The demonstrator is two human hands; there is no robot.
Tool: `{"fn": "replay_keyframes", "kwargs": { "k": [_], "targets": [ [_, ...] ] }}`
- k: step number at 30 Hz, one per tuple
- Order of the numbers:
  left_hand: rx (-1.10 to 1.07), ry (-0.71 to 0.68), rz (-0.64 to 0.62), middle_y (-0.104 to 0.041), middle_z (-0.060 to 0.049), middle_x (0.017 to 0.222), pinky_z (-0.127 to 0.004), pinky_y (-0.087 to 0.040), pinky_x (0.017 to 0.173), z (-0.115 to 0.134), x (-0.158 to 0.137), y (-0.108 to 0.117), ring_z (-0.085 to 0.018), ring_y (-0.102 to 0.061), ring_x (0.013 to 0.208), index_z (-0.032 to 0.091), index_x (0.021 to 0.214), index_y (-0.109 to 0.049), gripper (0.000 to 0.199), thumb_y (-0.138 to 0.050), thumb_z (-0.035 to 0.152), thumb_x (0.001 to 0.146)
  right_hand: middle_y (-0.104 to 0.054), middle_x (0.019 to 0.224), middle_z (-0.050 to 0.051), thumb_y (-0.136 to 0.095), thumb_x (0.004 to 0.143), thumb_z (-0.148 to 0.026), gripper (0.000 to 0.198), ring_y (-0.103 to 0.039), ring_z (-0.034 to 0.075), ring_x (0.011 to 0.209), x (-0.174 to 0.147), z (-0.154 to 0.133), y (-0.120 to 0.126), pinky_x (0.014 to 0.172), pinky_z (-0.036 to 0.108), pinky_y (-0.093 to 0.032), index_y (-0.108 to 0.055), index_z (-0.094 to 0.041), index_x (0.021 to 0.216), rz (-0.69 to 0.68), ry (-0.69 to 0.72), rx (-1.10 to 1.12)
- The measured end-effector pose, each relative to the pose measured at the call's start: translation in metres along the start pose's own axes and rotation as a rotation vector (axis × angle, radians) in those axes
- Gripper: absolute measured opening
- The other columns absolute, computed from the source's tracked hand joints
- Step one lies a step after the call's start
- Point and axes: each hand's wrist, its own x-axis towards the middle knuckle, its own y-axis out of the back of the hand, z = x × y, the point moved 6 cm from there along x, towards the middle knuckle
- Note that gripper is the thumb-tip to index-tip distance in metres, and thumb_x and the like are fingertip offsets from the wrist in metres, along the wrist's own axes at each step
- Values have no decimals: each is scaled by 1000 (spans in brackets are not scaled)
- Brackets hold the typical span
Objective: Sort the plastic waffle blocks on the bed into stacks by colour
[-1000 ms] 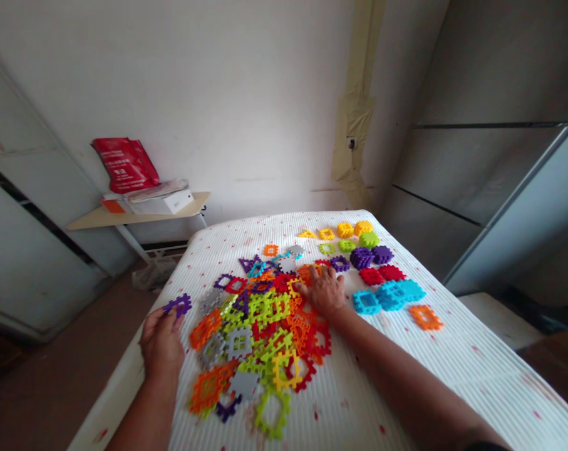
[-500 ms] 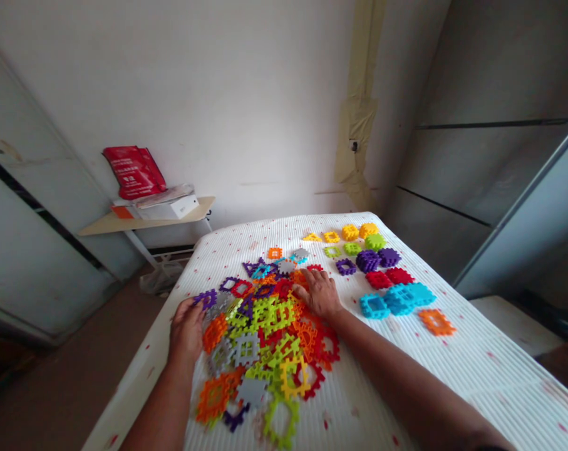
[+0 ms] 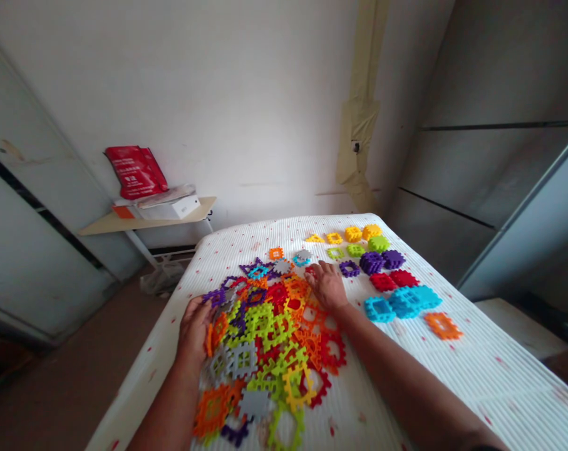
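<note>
Toothed-edged, smooth as moulded plastic: a loose heap of flat tiles, mostly open frames, with window grids and solid plates among them, sprawled over a white, ribbed cloth dotted with red. At the heap's left edge, the left hand, fingers nearly closed, with a purple piece pinched at the tips; just below, against the same hand, an orange piece, tilted up from flat. At the heap's far right edge, the right hand, palm down, fingers bent and a little parted over a red piece (partly covered, so impossible to tell whether gripped or merely touched).

By count, to the right of the heap: four yellow groups, one of them a lone triangle; three green groups; three purple groups; two red groups; three blue groups, touching; one orange frame, nearest. In the heap, too tangled for a full count: near the front, one yellow frame, one solid grey plate, one grey window grid. Back left, one glossy, creased red bag beside one white box.
</note>
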Motion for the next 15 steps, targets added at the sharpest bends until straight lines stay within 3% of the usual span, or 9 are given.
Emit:
{"fn": "replay_keyframes", "kwargs": {
  "k": [8, 15],
  "targets": [
    [87, -81, 23, -63, 4, 73, -24, -48, 63, -3, -1, 4, -13, -60, 66, 19, 82, -59, 33, -72, 33, 55, -55, 123, 13, -43, 92, -45, 47, -44, 20, 119, 2, -23, -26, 102, 29, -33, -50, -11, 124, -67, 194, 117],
    [31, -101, 70, -64, 3, 78, -26, -49, 67, -10, 5, 11, -12, -61, 68, 20, 88, -57, 36, -70, 32, 57, -53, 127, 14, -37, 94, -45, 47, -45, 22, 120, 11, -8, -27, 100, 34, -37, -47, -13, 128, -54, 163, 111]
  ]
}}
